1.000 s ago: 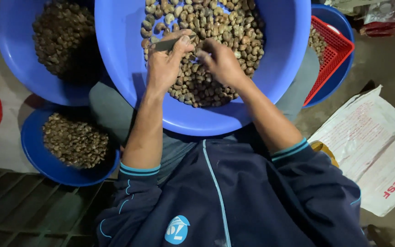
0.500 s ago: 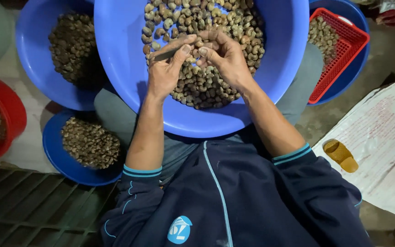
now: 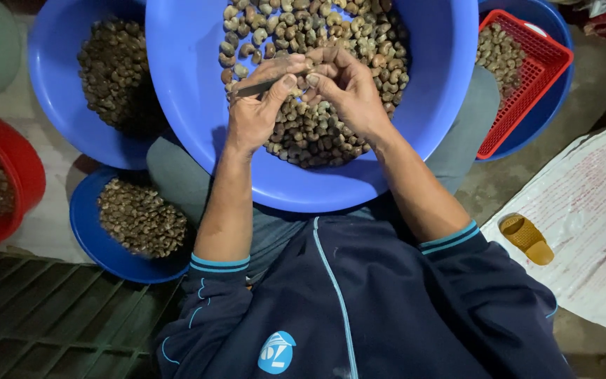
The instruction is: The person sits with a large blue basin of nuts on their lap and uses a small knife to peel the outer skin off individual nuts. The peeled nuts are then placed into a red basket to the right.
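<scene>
Both hands meet over the big blue basin (image 3: 198, 126) of nuts (image 3: 317, 133) — left hand (image 3: 257, 105) grips a small knife (image 3: 254, 88), right hand (image 3: 345, 88) pinches a nut; red basket (image 3: 527, 91) sits right, smaller blue bowls (image 3: 85, 231) left.

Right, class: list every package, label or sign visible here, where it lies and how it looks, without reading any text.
White woven sack with red print: lies flat on the floor at the right, under a yellow sandal.
Round blue and white chest badge: on the person's dark blue jacket, bottom centre.
No signs or screens visible.

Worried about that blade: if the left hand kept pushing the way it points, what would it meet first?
Probably the right hand: the left hand aims its small dark blade at those fingertips, over the heap of pale-brown nuts in the big blue plastic basin. Depth unclear.
</scene>
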